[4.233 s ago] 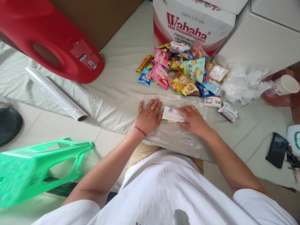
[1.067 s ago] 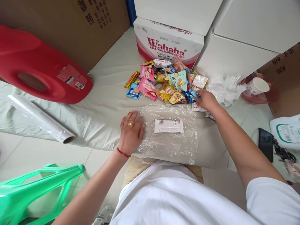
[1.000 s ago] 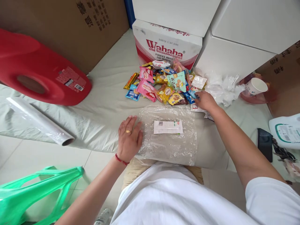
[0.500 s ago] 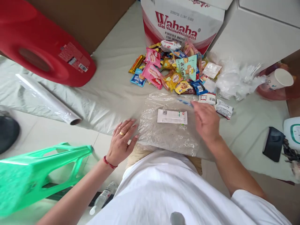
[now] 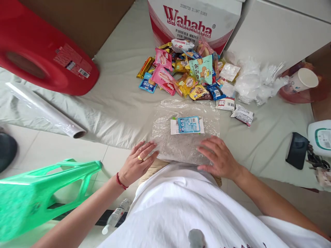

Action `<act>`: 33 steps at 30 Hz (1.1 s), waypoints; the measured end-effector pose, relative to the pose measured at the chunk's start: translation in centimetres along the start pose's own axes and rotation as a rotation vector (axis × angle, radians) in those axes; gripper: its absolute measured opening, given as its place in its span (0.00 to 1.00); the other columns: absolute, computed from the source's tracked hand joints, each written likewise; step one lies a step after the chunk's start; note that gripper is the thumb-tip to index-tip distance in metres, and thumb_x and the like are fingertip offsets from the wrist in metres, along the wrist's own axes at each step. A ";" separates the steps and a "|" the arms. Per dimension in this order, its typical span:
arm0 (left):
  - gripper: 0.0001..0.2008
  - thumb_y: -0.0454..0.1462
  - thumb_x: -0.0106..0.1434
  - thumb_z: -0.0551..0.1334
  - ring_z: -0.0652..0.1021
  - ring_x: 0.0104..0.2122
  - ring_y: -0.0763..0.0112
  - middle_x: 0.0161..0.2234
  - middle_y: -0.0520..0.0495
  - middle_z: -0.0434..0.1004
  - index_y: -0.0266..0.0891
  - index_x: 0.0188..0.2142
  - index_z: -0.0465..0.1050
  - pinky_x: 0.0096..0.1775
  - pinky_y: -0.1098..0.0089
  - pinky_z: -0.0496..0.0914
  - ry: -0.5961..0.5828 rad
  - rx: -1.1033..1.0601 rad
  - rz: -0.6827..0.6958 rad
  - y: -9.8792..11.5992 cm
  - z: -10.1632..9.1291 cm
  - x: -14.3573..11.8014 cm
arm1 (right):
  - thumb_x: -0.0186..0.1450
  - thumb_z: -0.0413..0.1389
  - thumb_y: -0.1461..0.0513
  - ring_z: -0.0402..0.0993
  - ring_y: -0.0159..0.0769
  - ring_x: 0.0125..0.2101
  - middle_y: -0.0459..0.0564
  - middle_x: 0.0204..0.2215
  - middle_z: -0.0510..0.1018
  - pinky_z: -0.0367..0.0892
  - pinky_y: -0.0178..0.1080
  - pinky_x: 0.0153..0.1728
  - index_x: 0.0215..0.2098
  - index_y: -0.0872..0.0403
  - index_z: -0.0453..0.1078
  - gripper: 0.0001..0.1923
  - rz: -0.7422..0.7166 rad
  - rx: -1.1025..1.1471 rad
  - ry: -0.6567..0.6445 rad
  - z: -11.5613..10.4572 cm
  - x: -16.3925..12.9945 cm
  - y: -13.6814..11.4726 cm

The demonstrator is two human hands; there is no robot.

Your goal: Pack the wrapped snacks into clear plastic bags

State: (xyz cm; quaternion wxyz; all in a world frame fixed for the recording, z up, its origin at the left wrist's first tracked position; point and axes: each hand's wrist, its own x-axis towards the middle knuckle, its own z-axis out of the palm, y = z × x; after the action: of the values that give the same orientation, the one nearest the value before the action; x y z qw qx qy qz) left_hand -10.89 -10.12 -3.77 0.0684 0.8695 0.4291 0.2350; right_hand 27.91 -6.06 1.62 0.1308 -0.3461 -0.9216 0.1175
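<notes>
A sheet of clear plastic film (image 5: 165, 148) lies flat on the cloth-covered surface before me. On its middle rests a blue snack packet (image 5: 189, 124), stacked on a white packet (image 5: 174, 127) whose two ends stick out; a bit of green shows at its edges. My left hand (image 5: 142, 158) lies at the film's left edge, fingers stretched out and holding nothing. Over the film's right side is my right hand (image 5: 219, 156), empty, with its fingers spread. Beyond the film sits a pile of wrapped snacks (image 5: 168, 79) in many colours.
A Wahaha carton (image 5: 191, 24) stands behind the snacks. Leftward are a red jug (image 5: 77, 72), a film roll (image 5: 46, 110) and a green stool (image 5: 51, 182). To the right lie crumpled clear bags (image 5: 250, 82), a paper cup (image 5: 305, 81) and a black phone (image 5: 297, 151).
My right hand has laid the blue packet on the white one, let go and drawn back toward me with fingers spread. My left hand has stayed near the film's left edge.
</notes>
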 end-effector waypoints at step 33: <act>0.12 0.48 0.67 0.63 0.80 0.56 0.55 0.42 0.47 0.85 0.46 0.44 0.78 0.69 0.45 0.57 0.086 -0.277 -0.197 -3.1 -0.8 10.5 | 0.61 0.66 0.50 0.65 0.28 0.18 0.46 0.25 0.77 0.57 0.33 0.17 0.26 0.52 0.70 0.17 0.938 0.911 -0.139 -4.0 10.7 9.5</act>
State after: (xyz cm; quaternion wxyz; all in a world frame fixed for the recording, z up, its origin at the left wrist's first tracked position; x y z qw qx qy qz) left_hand -8.01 -0.05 -0.35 0.1918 0.7946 0.4782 0.3212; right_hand 27.20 8.58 4.17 0.1395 -0.6126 -0.5374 0.5625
